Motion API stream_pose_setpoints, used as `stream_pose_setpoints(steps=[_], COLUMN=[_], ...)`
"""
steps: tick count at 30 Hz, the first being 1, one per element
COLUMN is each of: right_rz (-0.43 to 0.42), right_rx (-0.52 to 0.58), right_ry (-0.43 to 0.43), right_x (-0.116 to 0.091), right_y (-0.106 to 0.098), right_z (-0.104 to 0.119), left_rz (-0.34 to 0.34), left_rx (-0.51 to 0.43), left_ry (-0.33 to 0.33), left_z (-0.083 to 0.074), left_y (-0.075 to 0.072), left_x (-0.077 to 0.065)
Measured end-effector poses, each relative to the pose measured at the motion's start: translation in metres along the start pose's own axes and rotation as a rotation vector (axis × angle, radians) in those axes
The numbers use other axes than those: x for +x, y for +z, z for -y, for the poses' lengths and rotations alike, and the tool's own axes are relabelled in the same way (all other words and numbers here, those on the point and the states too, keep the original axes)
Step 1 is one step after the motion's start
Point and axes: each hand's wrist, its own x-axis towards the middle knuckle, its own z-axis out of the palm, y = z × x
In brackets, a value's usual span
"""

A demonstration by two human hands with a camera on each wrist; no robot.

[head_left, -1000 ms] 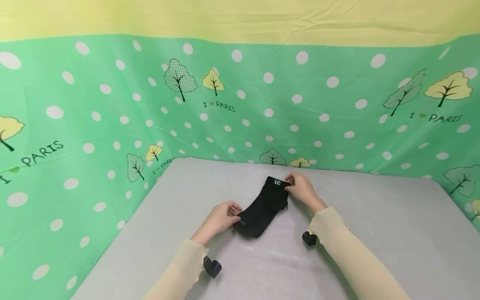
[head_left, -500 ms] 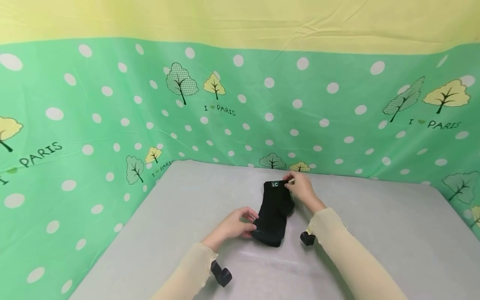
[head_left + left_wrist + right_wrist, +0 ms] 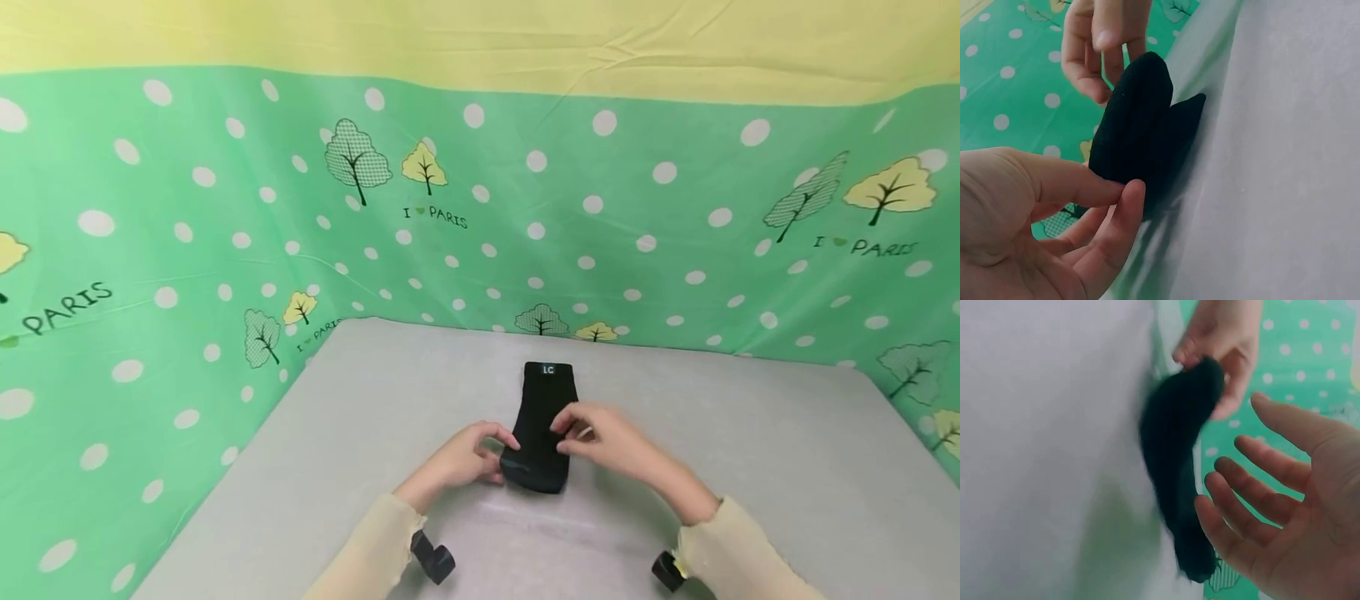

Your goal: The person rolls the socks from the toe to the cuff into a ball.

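A black sock (image 3: 540, 417) lies lengthwise on the grey table, its cuff with a small "LC" label toward the back wall. My left hand (image 3: 463, 458) pinches the left edge near the toe end between thumb and fingers. In the left wrist view, the sock (image 3: 1141, 125) shows two dark lobes rising beyond the pinching fingertips. Over the sock's right side hovers my right hand (image 3: 611, 442). The right wrist view shows that right hand (image 3: 1310, 494) with spread, relaxed fingers and nothing in them, apart from the sock (image 3: 1179, 437).
The grey tabletop (image 3: 375, 383) stretches around the sock. Behind it and along the sides hangs a green curtain (image 3: 450, 167) with white dots and printed trees. A black wrist mount (image 3: 433, 558) juts below the left sleeve, another mount (image 3: 667, 571) below the right.
The sock has turned from a slant to nearly straight, its toe end swinging right with my left hand. My right hand has let go of the cuff and come nearer, toward the sock's middle.
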Motion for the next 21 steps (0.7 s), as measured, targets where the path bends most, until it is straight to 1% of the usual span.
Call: stream_pose_setpoints(steps=[3,5,7,11,15,18,21], right_rz=[0.064,0.087,0.09,0.059,-0.011,-0.062,-0.081], right_rx=[-0.062,-0.126,-0.181,-0.235,-0.292,-0.297,-0.271], right_ry=[-0.03,-0.04,-0.05,-0.042,-0.057,-0.074,-0.078], right_x=[-0.014,-0.02,-0.023,-0.022,-0.021,-0.02,-0.02], right_y=[0.012,0.02,0.029,0.04,0.042,0.041,0.04], right_z=[0.008,0.011,0.011,0.011,0.012,0.01,0.009], left_rz=[0.002,0.002,-0.003,-0.018,-0.02,-0.029,-0.057], left_rx=[0.014,0.022,0.028,0.023,0.016,0.103,0.211], left_ry=[0.025,0.045,0.063,0.074,0.072,0.086,0.108], left_z=[0.0,-0.001,-0.001,-0.002,-0.002,-0.003,-0.005], left_y=[0.002,0.003,0.004,0.006,0.007,0.009,0.011], left_x=[-0.001,-0.001,-0.001,-0.001,-0.003,-0.006,-0.008])
